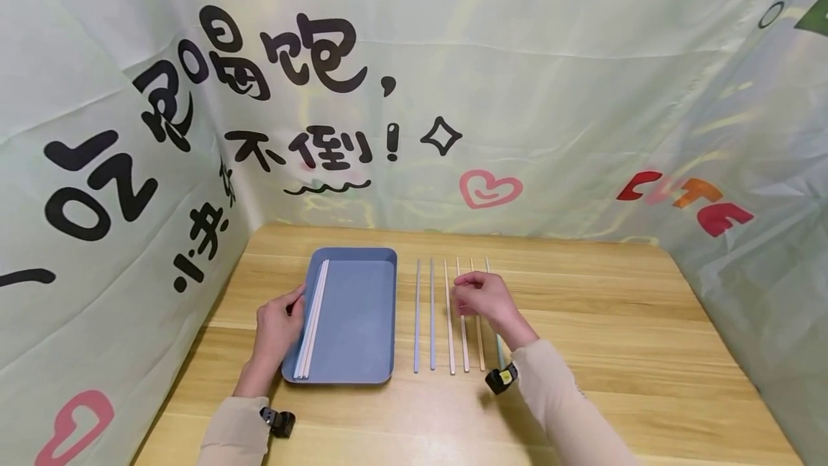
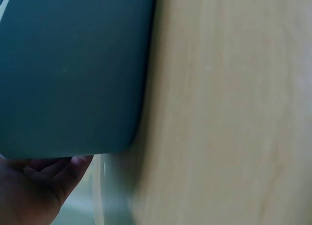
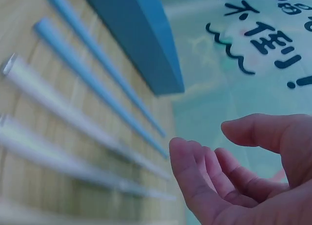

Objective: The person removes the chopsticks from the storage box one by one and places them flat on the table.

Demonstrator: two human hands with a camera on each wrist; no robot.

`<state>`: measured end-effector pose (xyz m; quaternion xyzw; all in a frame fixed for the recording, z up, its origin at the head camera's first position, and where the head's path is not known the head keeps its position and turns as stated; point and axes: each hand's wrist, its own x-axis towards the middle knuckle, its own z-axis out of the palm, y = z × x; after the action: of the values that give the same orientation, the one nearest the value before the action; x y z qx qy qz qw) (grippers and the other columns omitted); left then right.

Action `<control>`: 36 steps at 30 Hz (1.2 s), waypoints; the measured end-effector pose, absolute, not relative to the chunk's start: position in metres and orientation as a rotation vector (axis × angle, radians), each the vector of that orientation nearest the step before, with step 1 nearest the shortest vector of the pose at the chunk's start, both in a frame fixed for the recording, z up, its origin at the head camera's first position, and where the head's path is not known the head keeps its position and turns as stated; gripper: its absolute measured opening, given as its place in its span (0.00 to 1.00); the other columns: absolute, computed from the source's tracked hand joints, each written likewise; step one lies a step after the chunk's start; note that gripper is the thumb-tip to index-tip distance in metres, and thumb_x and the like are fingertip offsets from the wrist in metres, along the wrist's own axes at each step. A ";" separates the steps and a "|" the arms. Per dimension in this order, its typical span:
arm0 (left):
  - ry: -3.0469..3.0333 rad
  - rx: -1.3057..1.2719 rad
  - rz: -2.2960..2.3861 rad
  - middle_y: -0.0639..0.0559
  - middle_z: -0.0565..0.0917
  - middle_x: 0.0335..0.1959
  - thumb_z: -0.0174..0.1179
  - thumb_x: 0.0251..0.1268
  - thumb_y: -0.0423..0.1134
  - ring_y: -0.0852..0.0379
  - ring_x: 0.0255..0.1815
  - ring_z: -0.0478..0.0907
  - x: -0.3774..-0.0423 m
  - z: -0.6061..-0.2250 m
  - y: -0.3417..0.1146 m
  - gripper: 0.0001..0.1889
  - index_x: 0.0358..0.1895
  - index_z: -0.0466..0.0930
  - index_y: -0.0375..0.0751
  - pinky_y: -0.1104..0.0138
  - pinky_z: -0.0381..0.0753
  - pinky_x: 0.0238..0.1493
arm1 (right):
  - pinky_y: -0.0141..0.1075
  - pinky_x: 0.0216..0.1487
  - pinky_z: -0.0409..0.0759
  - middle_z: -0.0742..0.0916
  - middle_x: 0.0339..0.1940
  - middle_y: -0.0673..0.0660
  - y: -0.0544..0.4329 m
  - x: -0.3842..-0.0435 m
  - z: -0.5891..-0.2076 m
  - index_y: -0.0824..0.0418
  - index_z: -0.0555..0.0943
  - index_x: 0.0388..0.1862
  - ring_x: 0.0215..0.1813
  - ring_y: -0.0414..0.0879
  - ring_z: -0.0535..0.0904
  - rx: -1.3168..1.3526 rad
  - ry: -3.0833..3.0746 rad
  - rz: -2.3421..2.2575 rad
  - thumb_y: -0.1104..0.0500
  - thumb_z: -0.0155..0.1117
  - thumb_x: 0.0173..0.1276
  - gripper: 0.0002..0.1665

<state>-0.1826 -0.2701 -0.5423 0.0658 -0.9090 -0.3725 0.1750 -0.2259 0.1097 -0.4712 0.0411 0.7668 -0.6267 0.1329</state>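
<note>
A blue rectangular tray (image 1: 356, 322) lies on the table, with a few pale chopsticks (image 1: 313, 322) side by side along its left wall. My left hand (image 1: 278, 326) holds the tray's left edge; in the left wrist view its fingertips meet the tray's side. To the tray's right, several chopsticks lie in a spaced row: blue ones (image 1: 416, 336), pale pink ones (image 1: 451, 344), an orange-tan one (image 1: 481, 351) and a green one (image 1: 499, 351). Over the pink and tan ones hovers my right hand (image 1: 485, 300). Its thumb and fingers (image 3: 185, 159) are bent and apart, holding nothing.
The wooden table (image 1: 614, 351) extends to the right of the row and in front of the tray. Printed fabric walls (image 1: 569, 128) stand along its back and sides. Each wrist bears a small black camera (image 1: 501, 378).
</note>
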 end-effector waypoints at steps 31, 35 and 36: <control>-2.579 0.203 -1.080 0.33 0.85 0.61 0.60 0.78 0.32 0.41 0.54 0.86 -0.182 -0.540 -0.267 0.17 0.65 0.83 0.35 0.46 0.86 0.52 | 0.39 0.32 0.87 0.89 0.31 0.55 -0.043 -0.213 -0.467 0.72 0.84 0.54 0.31 0.60 0.90 -0.167 2.290 -1.613 0.64 0.70 0.64 0.20; -2.585 0.215 -1.080 0.34 0.85 0.61 0.59 0.78 0.32 0.40 0.56 0.86 -0.182 -0.540 -0.268 0.18 0.66 0.82 0.35 0.45 0.86 0.55 | 0.35 0.30 0.84 0.89 0.28 0.56 -0.056 -0.211 -0.471 0.72 0.84 0.52 0.31 0.61 0.90 -0.181 2.299 -1.602 0.65 0.70 0.64 0.18; -2.587 0.216 -1.081 0.34 0.85 0.61 0.59 0.78 0.32 0.40 0.56 0.86 -0.182 -0.540 -0.268 0.18 0.66 0.82 0.36 0.45 0.86 0.55 | 0.35 0.30 0.83 0.90 0.28 0.57 -0.058 -0.211 -0.473 0.72 0.84 0.51 0.32 0.62 0.90 -0.186 2.298 -1.604 0.66 0.70 0.64 0.17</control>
<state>-0.1819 -0.2682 -0.5396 0.0759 -0.9074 -0.3793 0.1642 -0.2109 -0.0582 -0.4725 -0.0652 0.8069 -0.5632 0.1658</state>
